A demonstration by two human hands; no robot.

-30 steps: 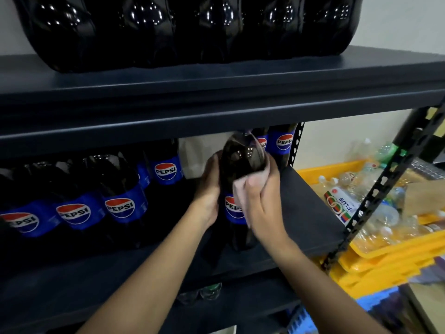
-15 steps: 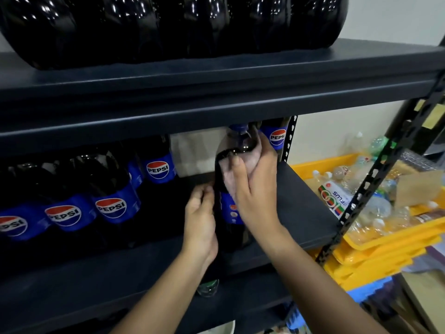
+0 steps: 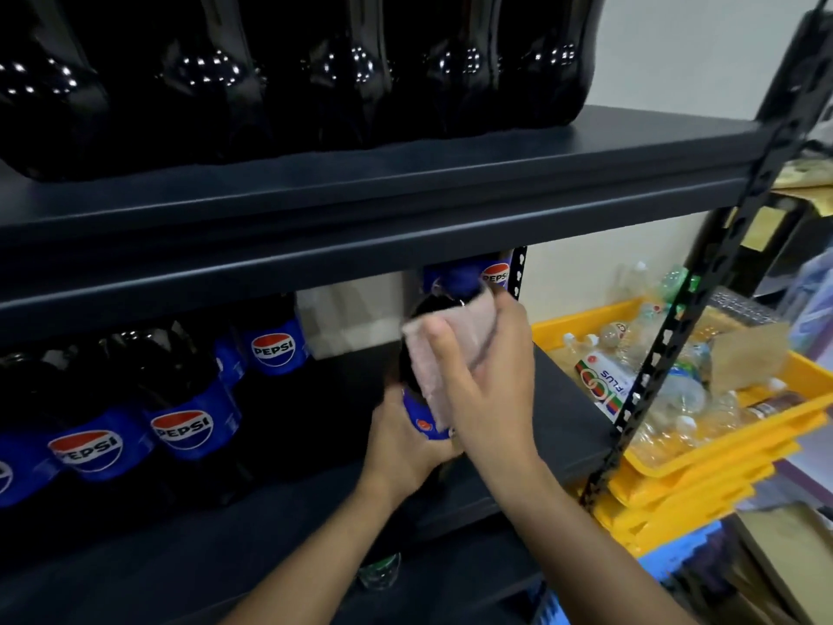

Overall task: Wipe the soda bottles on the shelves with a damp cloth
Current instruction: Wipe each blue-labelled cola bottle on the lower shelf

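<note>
Bottle (image 3: 417,412) — cloth (image 3: 446,349) under right hand (image 3: 489,390)

1. A pale, plain wall (image 3: 676,51) fills the upper right and shows again behind the rack.
2. A dark metal shelving rack stands in front, with an upper shelf (image 3: 405,182) and a middle shelf (image 3: 568,421) below it.
3. A black perforated upright (image 3: 676,336) slants down the rack's right side.
4. Right of the rack, stacked yellow trays (image 3: 721,462) hold clear plastic bottles (image 3: 676,399) and a piece of cardboard (image 3: 743,358).
5. Small light spots glint along the top of the frame.
</note>
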